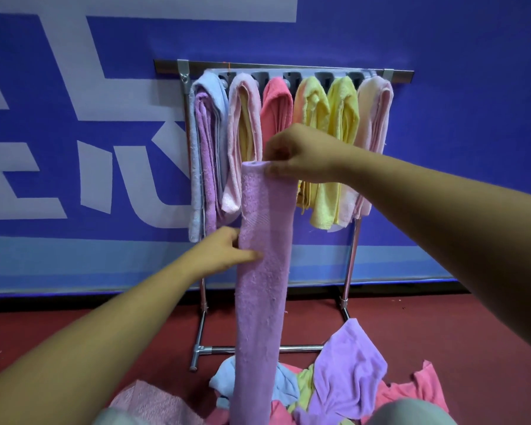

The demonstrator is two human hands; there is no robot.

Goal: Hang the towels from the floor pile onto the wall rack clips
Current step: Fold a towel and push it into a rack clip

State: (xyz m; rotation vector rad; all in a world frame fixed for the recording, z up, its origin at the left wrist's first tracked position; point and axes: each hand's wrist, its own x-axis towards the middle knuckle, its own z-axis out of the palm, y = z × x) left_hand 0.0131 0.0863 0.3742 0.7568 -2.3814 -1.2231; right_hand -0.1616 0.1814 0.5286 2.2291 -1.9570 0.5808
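Inventory of my own body, head view.

1. My left hand [224, 253]: bare; fingers [249, 256] short and rounded.
2. My left forearm [129, 317]: bare from the wrist down to the lower left corner, smooth, uncovered by any sleeve.
3. My right hand [298, 154]: bare; its fingertips are blurred, so I cannot tell the nail detail.
4. My right forearm [426, 197]: bare from the wrist to the right edge, widening toward the elbow.
5. My plain grey cloth garment [411, 412]: a smooth rounded patch at the bottom edge. A second grey patch [114, 418] sits lower left. I cannot tell its cut.
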